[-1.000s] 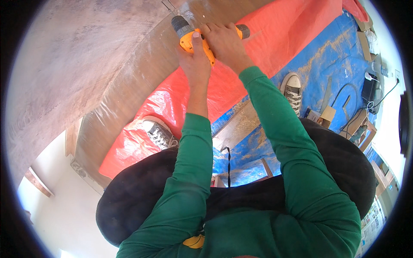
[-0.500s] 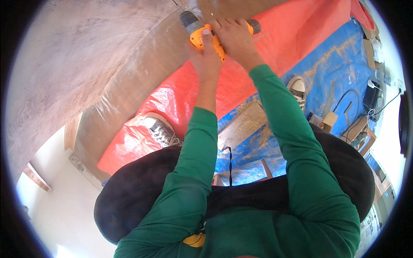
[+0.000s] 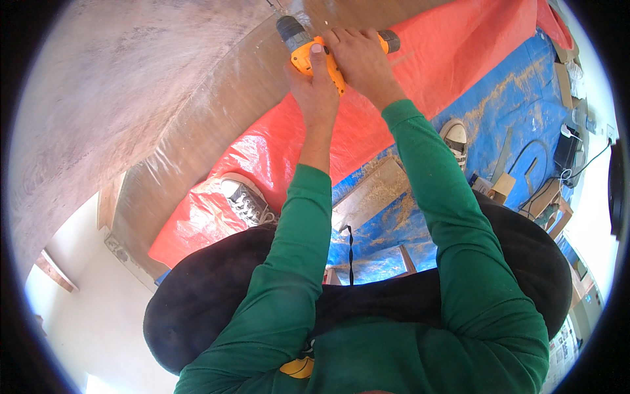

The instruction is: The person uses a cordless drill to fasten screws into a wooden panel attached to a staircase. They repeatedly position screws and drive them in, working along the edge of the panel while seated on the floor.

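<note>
A yellow-orange and black power drill (image 3: 302, 58) is held near the top of the view, its black nose angled up and left over a brown wooden strip (image 3: 216, 98). My left hand (image 3: 317, 95) is closed round the drill's body from below, the thumb lying along its side. Just to the right, my right hand (image 3: 362, 62) wraps over the drill, and a black-tipped end sticks out past the fingers. Above the nose, close to where the strip meets a large pale curved panel (image 3: 118, 79), something small and thin shows, too small to make out.
Red sheeting (image 3: 282, 138) and dusty blue sheeting (image 3: 485, 98) cover the floor. A dusty board (image 3: 374, 190) lies between my legs. At right are a saw (image 3: 504, 154), cables, a small open box (image 3: 502, 187) and a black case (image 3: 566, 148). My shoes (image 3: 246, 200) rest on either side.
Almost nothing differs. Both hands and the drill keep the same hold, with only a very slight shift of the picture.
</note>
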`<action>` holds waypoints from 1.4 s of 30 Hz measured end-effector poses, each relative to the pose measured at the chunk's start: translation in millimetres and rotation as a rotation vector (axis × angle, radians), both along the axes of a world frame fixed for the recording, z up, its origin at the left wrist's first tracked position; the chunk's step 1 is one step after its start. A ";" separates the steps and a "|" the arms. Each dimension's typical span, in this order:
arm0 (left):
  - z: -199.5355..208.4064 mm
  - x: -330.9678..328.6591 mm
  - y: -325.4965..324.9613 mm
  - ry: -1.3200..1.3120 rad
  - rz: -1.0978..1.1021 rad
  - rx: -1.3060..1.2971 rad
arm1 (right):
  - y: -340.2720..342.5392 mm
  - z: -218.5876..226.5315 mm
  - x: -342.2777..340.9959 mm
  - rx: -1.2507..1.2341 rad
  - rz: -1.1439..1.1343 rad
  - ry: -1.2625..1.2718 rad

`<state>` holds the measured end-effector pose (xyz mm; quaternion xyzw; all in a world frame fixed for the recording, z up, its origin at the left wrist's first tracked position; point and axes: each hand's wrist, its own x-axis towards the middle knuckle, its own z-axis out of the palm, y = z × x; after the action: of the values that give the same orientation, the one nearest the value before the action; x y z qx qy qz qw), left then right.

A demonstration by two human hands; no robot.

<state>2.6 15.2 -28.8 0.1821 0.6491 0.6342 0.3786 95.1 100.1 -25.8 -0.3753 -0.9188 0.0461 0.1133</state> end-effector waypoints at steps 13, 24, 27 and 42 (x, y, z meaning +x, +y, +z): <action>-1.0 -7.4 4.3 0.009 -0.005 0.018 | 4.2 -2.6 -6.0 0.049 -0.011 0.016; 8.7 -14.0 13.5 0.003 -0.002 0.024 | 13.8 3.5 -13.8 0.009 -0.003 0.044; 7.3 -16.1 16.1 0.017 0.007 0.005 | 17.2 4.2 -15.3 -0.003 -0.006 -0.009; 9.1 -29.3 31.4 -0.043 -0.022 -0.020 | 33.8 20.8 -23.9 0.137 0.050 -0.004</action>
<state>-26.7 46.6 -19.7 0.1717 0.6451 0.6271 0.4015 71.3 133.9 -5.0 -0.3439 -0.9291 -0.0149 0.1356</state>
